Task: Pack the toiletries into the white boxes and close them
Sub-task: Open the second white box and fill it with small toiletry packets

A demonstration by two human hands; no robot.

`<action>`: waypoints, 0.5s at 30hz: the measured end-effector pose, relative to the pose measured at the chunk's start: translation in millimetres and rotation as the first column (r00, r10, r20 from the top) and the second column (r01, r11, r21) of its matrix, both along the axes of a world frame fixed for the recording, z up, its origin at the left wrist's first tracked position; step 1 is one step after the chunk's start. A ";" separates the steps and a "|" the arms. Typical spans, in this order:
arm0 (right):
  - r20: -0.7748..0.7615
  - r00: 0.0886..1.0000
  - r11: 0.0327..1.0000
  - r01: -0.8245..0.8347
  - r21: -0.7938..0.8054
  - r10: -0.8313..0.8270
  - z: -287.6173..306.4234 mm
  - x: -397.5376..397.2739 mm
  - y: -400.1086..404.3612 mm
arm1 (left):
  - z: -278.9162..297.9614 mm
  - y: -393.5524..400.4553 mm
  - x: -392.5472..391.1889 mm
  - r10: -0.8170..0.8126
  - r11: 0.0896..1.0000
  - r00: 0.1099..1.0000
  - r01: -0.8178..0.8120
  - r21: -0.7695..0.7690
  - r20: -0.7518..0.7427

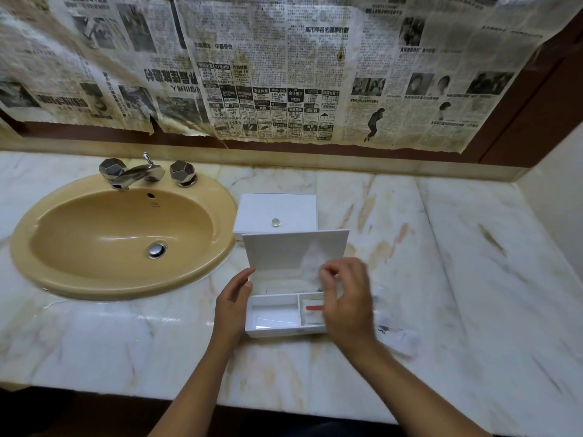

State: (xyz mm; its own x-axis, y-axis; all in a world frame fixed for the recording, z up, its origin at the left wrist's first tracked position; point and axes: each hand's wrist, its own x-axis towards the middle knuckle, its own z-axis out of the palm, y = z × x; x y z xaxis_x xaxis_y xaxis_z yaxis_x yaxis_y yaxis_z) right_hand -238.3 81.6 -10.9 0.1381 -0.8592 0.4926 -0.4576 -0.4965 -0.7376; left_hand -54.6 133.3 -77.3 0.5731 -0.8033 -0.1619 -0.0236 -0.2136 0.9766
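An open white box (271, 331) with inner compartments sits on the marble counter, its lid (284, 247) standing upright. My left hand (233, 302) rests flat against the box's left side. My right hand (345, 298) hovers over the right compartment and pinches a thin clear packet (312, 260), which is blurred. A small item with a red stripe (314, 308) lies in the right compartment. Behind it stands a second white box (277, 209), closed, with a small clear knob (275, 222).
A tan sink (120, 238) with a chrome tap (132, 173) lies to the left. Clear wrapped packets (394, 332) lie on the counter right of the box. Newspaper covers the wall behind. The counter's front edge runs near the bottom.
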 end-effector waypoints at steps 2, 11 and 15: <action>-0.137 0.968 0.976 -0.199 0.085 0.210 -3.1 13.0 15.9 | 1.4 0.3 0.1 0.000 1.000 1.000 -0.001 -0.011 -0.017; -0.578 0.653 0.866 -0.291 0.406 0.490 -9.9 44.2 21.7 | -1.7 2.2 4.2 -0.039 0.999 0.999 0.039 0.018 0.004; -0.626 0.586 0.854 -0.285 0.435 0.515 -4.9 55.7 22.4 | -0.5 2.7 6.2 -0.069 0.998 0.997 0.069 0.016 0.033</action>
